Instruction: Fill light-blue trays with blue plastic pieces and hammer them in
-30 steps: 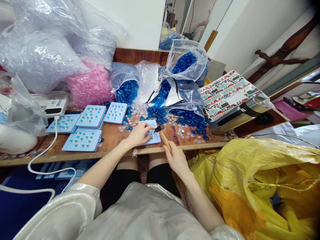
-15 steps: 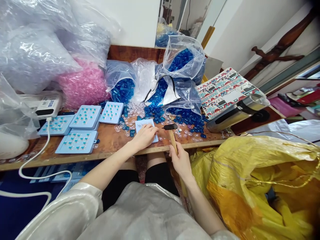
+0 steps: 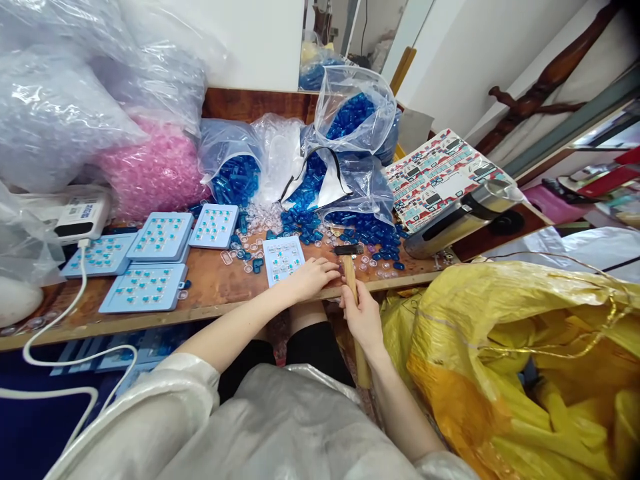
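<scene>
My right hand [image 3: 361,310] is wrapped round the wooden handle of a hammer [image 3: 349,268], whose dark head lies over the table near its front edge. My left hand [image 3: 316,277] reaches to the right at the table edge, palm down and fingers stretched out, its fingertips close to the hammer handle; nothing shows in it. Just left of that hand lies a light blue tray [image 3: 278,261] with small clear and turquoise pieces set in it, its near right corner partly covered by the hand.
Several filled blue trays [image 3: 159,235] stand at the left, some stacked. Blue plastic pieces [image 3: 373,237] spill from open clear bags [image 3: 230,167] at the back. A steel tumbler [image 3: 450,223] leans at the right. A yellow sack [image 3: 450,320] stands beside the table; a white cable [image 3: 83,287] hangs over its edge.
My left hand has slid off the blue tray to the right, toward the hammer, uncovering the tray's pieces. My right hand still holds the hammer. The view has shifted slightly.
</scene>
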`<state>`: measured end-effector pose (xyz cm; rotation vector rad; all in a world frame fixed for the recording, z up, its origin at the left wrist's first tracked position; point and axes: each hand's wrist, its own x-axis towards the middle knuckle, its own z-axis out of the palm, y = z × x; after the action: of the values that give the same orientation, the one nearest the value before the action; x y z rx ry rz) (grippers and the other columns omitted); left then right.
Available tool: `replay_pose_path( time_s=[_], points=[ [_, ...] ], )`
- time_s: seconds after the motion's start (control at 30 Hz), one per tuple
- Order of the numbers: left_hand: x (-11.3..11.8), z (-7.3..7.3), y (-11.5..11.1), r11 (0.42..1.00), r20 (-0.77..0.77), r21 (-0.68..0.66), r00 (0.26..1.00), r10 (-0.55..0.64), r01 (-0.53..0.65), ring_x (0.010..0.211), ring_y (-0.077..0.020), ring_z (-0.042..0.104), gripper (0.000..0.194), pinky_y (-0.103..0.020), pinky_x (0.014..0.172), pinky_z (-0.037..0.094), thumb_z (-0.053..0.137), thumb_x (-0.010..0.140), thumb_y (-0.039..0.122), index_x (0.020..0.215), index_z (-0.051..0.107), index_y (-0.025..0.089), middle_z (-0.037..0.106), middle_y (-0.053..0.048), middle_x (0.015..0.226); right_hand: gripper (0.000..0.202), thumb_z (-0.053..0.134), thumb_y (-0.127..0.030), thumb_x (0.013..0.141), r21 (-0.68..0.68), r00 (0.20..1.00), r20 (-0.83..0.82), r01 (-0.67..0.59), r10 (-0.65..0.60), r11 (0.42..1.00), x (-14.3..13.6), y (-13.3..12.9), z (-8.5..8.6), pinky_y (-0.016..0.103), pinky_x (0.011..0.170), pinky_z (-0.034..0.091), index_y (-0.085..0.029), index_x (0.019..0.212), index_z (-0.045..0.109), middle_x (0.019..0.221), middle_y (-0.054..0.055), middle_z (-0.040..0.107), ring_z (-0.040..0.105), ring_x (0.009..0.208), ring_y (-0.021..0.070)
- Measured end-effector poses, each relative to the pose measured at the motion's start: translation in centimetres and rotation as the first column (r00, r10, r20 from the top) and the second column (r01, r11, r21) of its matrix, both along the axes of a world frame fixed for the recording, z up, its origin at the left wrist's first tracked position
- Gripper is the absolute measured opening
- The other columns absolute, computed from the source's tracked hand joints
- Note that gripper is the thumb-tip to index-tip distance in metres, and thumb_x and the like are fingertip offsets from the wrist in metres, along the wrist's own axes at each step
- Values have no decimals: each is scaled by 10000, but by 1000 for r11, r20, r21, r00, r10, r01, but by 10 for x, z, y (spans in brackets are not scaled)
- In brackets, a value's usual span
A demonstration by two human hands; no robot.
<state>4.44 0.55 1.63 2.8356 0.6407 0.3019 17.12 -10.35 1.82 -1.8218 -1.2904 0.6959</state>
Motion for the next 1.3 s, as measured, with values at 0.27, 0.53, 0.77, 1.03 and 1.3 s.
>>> replay_pose_path(
  time_s=[0.27,0.53,0.77,1.03,1.3],
  points=[
    [-13,1,3,988,19,51,989,144,-145,895,-182,508,144,-285,780,415,405,872,158,926,537,141,569,-78,932,381,377,-460,861,5,999,6,40,-40,999,10,-5,-5,216,503,402,-155,991,565,604,-6,554,503,496,124],
    [-76,2,7,921,92,114,927,364,-373,905,-217,524,179,-345,783,414,547,824,244,977,520,156,614,-68,895,333,381,-433,868,-6,1000,-15,-18,18,1000,2,1,-5,213,512,401,-171,976,556,583,-26,543,508,484,116],
    [-74,-5,5,913,144,210,935,325,-350,896,-220,518,111,-338,768,418,520,842,242,899,534,148,612,-77,835,293,381,-378,879,18,982,102,-163,160,986,-12,3,12,222,562,408,-174,1009,546,614,-6,593,558,552,140],
    [-78,-1,2,915,213,146,915,342,-376,895,-220,536,271,-344,780,441,551,814,208,1066,468,153,606,-73,858,305,359,-328,900,-80,900,315,-293,303,953,-27,9,20,246,631,415,-195,1121,521,836,58,680,637,759,201],
    [-76,-6,-1,907,286,18,872,398,-420,903,-220,564,538,-374,834,448,559,791,158,1264,303,134,611,-71,902,299,324,-332,918,-224,804,468,-295,368,929,-33,13,21,243,578,375,-221,1128,506,851,60,683,644,761,219]
  ],
)
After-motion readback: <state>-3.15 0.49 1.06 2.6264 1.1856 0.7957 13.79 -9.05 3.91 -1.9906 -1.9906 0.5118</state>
